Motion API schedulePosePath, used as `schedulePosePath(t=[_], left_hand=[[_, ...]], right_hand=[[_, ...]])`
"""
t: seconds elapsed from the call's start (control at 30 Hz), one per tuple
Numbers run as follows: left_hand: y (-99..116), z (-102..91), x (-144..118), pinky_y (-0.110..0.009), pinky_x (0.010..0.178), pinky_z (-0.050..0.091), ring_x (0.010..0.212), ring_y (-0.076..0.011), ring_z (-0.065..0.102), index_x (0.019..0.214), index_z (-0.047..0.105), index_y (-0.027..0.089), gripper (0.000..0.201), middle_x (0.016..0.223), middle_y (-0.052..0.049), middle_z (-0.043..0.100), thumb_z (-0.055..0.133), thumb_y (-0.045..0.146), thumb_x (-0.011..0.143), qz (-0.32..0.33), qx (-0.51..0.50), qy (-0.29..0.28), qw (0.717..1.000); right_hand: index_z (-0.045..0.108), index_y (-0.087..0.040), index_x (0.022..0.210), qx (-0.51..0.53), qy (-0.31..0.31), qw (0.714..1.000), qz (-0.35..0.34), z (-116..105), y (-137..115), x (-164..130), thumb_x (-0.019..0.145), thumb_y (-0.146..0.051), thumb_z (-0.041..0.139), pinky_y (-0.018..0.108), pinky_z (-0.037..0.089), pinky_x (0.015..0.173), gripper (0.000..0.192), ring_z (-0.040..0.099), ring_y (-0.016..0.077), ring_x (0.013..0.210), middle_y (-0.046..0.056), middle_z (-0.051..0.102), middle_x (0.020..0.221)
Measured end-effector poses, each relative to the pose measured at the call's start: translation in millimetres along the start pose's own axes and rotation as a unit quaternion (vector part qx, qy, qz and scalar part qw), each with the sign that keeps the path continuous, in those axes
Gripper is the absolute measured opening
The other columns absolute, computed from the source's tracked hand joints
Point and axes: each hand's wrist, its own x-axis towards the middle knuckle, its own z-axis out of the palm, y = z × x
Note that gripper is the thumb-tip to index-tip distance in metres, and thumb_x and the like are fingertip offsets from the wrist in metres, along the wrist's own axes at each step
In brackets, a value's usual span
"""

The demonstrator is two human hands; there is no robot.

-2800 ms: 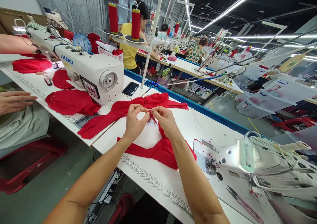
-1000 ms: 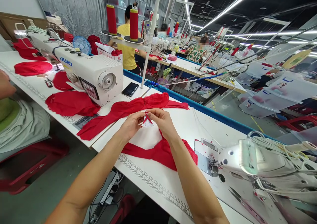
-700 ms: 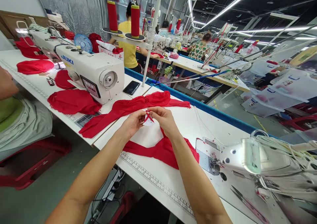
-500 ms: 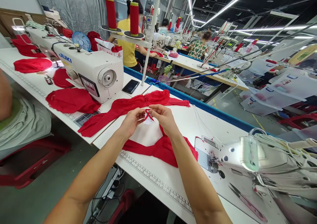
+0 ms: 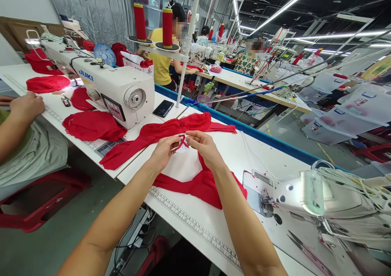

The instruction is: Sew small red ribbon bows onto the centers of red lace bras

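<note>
We have a red strip (image 5: 183, 140) between our two hands, above the middle of the table (image 5: 230, 156). Our left hand (image 5: 166, 150) pinches it from the left, thumb and forefinger together on the cloth; our right hand (image 5: 204, 147) seems pinched on it too, though the contact is partly hidden. The strip crosses over itself in a small loop, so that much looks done. We see nothing fastening the crossing, and judge that it is held by our fingers alone. Behind it sits a white patch with dark marks (image 5: 183, 148); we cannot tell whether it lies on the table.

A red garment (image 5: 203, 186) is spread on the near side, with a strap rising from it toward our right hand. Its right end lies just beside the sewing machine on the right (image 5: 308, 196), not set under the needle as far as we can see. The pink-handled snips (image 5: 310, 253) rest to the near right, untouched.

On the far side, a second red garment (image 5: 171, 127) lies flat, out of our grasp; how finished it is, we cannot tell.
</note>
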Motion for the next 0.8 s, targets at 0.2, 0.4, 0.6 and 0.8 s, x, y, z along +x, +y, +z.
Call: schedulePosePath(t=[0.2, 0.4, 0.6, 0.8], left_hand=[[2, 0.3, -3, -0.027, 0.072, 0.044, 0.075, -0.0133, 0.057, 0.076, 0.073, 0.017, 0.019, 0.079, -0.001, 0.067, 0.080, 0.028, 0.061, -0.014, -0.004, -0.017, 1.000], [4, -0.1, -1, -0.026, 0.074, 0.042, 0.077, -0.0130, 0.058, 0.078, 0.073, 0.018, 0.021, 0.080, 0.000, 0.067, 0.079, 0.025, 0.060, -0.050, -0.017, -0.044, 0.998], [4, 0.7, -3, -0.026, 0.072, 0.040, 0.069, -0.0111, 0.055, 0.071, 0.069, 0.016, 0.019, 0.069, 0.002, 0.063, 0.078, 0.025, 0.056, -0.045, -0.019, -0.021, 0.999], [7, -6.3, 3, -0.028, 0.076, 0.042, 0.070, -0.0110, 0.056, 0.074, 0.070, 0.015, 0.020, 0.071, 0.001, 0.064, 0.076, 0.022, 0.057, -0.060, -0.027, -0.004, 0.998]], right_hand=[[0.069, -0.018, 0.102, 0.016, 0.025, 1.000, -0.002, 6, -1, 0, 0.066, -0.035, 0.081, 0.029, 0.046, 0.068, 0.041, 0.060, 0.0131, 0.069, -0.001, 0.070, 0.075], [0.066, -0.017, 0.100, 0.010, 0.070, 0.997, -0.013, 7, 0, 2, 0.066, -0.031, 0.077, 0.027, 0.045, 0.063, 0.038, 0.060, 0.0126, 0.064, -0.001, 0.069, 0.071], [0.069, -0.017, 0.099, -0.020, 0.065, 0.998, -0.017, 11, 0, -1, 0.063, -0.036, 0.082, 0.030, 0.049, 0.068, 0.043, 0.064, 0.0158, 0.069, 0.003, 0.072, 0.076], [0.074, -0.019, 0.099, -0.035, 0.086, 0.996, 0.014, 14, 6, 8, 0.056, -0.038, 0.087, 0.029, 0.051, 0.063, 0.049, 0.065, 0.0169, 0.068, 0.006, 0.073, 0.079]])
